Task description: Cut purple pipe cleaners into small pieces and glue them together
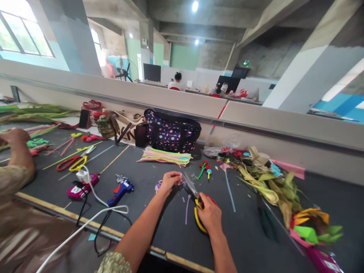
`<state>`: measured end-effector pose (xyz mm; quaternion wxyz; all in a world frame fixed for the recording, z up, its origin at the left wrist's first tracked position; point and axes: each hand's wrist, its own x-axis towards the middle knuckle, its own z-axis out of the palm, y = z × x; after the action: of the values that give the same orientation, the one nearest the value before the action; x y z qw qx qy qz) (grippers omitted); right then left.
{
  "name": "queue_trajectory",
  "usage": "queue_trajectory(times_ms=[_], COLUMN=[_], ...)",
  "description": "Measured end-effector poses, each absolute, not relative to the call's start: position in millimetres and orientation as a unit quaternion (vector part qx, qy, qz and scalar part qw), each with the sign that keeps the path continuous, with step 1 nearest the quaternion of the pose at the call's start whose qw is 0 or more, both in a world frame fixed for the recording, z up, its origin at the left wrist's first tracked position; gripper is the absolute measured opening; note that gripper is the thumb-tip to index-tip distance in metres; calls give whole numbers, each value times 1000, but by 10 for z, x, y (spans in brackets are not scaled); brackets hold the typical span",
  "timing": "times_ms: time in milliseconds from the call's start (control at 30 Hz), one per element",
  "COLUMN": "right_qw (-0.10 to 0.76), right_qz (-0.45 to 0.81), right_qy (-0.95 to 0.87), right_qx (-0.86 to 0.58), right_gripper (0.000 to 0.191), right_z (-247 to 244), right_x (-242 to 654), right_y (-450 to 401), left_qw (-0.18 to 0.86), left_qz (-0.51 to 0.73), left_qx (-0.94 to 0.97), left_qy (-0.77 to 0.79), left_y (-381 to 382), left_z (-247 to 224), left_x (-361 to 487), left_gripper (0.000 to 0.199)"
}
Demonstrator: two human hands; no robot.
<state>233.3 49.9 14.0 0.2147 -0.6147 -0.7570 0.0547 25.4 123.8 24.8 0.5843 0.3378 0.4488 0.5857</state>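
My right hand (209, 213) is closed round the yellow and red handles of a pair of scissors (191, 185), whose blades point up and left toward my other hand. My left hand (170, 182) pinches a small piece of purple pipe cleaner (181, 176) close to the blade tips. A cut length of purple pipe cleaner (187, 209) and small scraps lie on the black table below the blades. More purple pieces (158, 185) show beside my left hand, partly hidden by it. A bundle of pastel pipe cleaners (165, 156) lies just behind.
A blue glue gun (121, 192), a white cable (93, 222) and red-and-yellow scissors (76, 161) lie left. A patterned bag (172, 131) stands behind. Small pipe-cleaner flowers (203, 168) and dried husks (263, 185) lie right. A co-worker's arm (18, 151) reaches in at far left.
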Motion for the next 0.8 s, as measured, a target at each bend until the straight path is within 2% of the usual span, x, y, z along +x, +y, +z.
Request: queue_trajectory(times_ms=[267,400,633,800], right_qw=[190,198,193,204], right_qz=[11,1,23,8], right_qy=[-757,-722,-767,-731], right_qx=[-626,-664,-611,-652], right_gripper=[37,32,32,34], right_z=[55,23,38,1], right_x=[2367,2404,2364,2406], right_y=[542,566,537,564], left_qw=[628,637,673,703], left_qz=[566,567,550,539], left_qx=[330,307,292,255], left_qy=[421,423,399,388], left_y=[1232,1251,1270,1274], left_z=[265,252,243,271], left_x=[230,230,233,222], left_gripper=[33,32,29,26])
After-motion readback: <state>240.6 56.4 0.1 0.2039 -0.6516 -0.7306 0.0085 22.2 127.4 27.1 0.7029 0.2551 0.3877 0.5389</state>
